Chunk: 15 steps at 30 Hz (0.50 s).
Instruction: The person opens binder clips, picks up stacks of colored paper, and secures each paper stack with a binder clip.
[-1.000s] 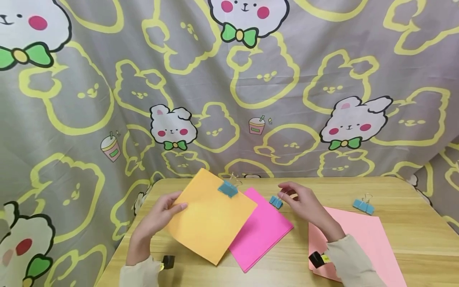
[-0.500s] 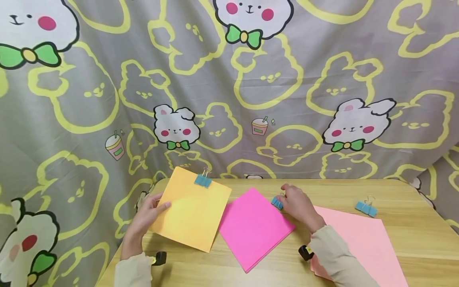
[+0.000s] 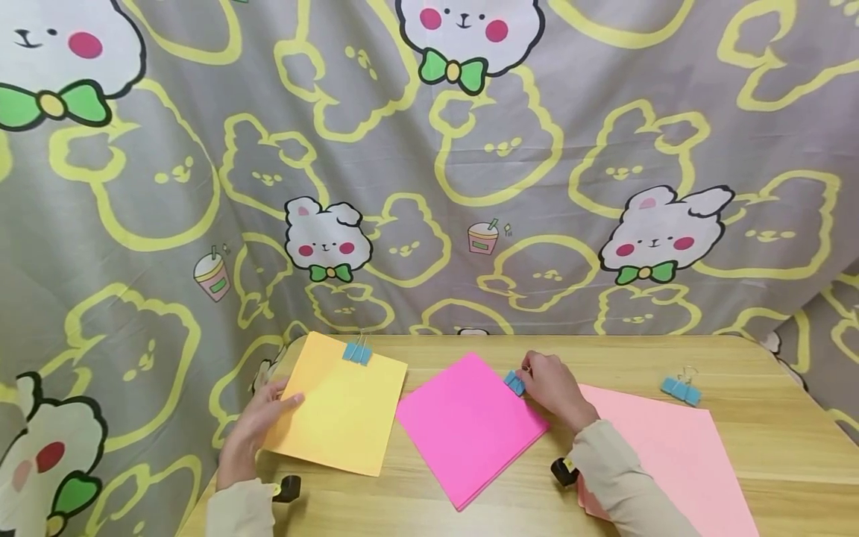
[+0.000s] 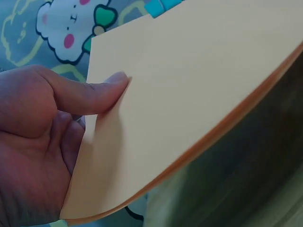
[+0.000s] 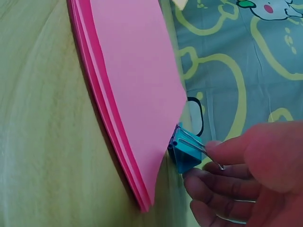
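Observation:
My left hand (image 3: pixel 265 414) pinches the left edge of a yellow-orange paper stack (image 3: pixel 338 410), thumb on top and fingers behind. A blue binder clip (image 3: pixel 358 353) grips that stack's top edge. In the left wrist view the orange stack (image 4: pixel 189 71) bends slightly along its lower edge. My right hand (image 3: pixel 553 384) pinches a second blue binder clip (image 3: pixel 514 382) beside the upper right edge of a magenta paper stack (image 3: pixel 473 432). The right wrist view shows my thumb on the wire handle of this binder clip (image 5: pixel 185 150), next to the magenta sheets (image 5: pixel 137 80).
A light pink paper stack (image 3: pixel 671 447) lies at the right, partly under my right forearm. Behind it another blue binder clip (image 3: pixel 681 389) stands on the wooden table (image 3: pixel 792 462). A patterned curtain (image 3: pixel 403 164) hangs behind the table's back edge.
My left hand has carried the clipped yellow-orange stack left and lower, uncovering the magenta stack. My right hand has closed in on the binder clip beside the magenta stack and taken hold of it.

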### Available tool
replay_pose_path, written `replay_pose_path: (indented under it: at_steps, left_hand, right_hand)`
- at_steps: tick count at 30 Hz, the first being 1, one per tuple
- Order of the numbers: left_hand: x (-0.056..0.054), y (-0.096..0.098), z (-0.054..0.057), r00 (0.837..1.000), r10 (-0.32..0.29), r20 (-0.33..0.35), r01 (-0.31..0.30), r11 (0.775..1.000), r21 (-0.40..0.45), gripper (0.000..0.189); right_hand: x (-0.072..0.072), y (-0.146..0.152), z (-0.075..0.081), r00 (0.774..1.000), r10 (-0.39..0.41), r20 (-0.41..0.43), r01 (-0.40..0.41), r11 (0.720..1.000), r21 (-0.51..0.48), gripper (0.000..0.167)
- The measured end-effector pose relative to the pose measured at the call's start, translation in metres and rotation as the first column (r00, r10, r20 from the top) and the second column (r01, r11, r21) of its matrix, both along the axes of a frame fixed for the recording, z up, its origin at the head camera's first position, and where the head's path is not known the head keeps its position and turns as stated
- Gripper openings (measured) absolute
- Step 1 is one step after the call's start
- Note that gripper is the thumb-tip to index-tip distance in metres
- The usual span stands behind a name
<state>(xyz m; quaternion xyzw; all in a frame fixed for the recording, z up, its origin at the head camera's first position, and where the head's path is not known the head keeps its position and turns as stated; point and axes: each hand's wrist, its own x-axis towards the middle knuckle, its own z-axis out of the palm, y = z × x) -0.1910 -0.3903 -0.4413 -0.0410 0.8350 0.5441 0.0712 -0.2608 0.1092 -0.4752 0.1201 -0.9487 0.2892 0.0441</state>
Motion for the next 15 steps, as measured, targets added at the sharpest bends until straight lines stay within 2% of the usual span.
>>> replay_pose_path:
  at_steps: [7, 10, 15]
  left_hand:
    - [-0.004, -0.013, -0.012, 0.999, 0.011, 0.038, -0.012, 1.000, 0.014, 0.053]
    - [-0.004, -0.017, -0.016, 1.000, 0.012, 0.027, -0.012, 1.000, 0.002, 0.049]
    - [0.000, -0.016, -0.020, 0.999, 0.022, 0.028, -0.020, 0.999, -0.044, 0.046]
  right_hand:
    - [0.004, 0.006, 0.006, 0.999, 0.034, 0.025, -0.030, 0.989, -0.147, 0.012]
    - [0.007, 0.011, 0.013, 0.997, 0.071, -0.015, -0.073, 0.982, -0.175, 0.011]
    - [0.013, 0.023, 0.027, 0.993, 0.070, -0.098, -0.086, 0.982, -0.168, 0.014]
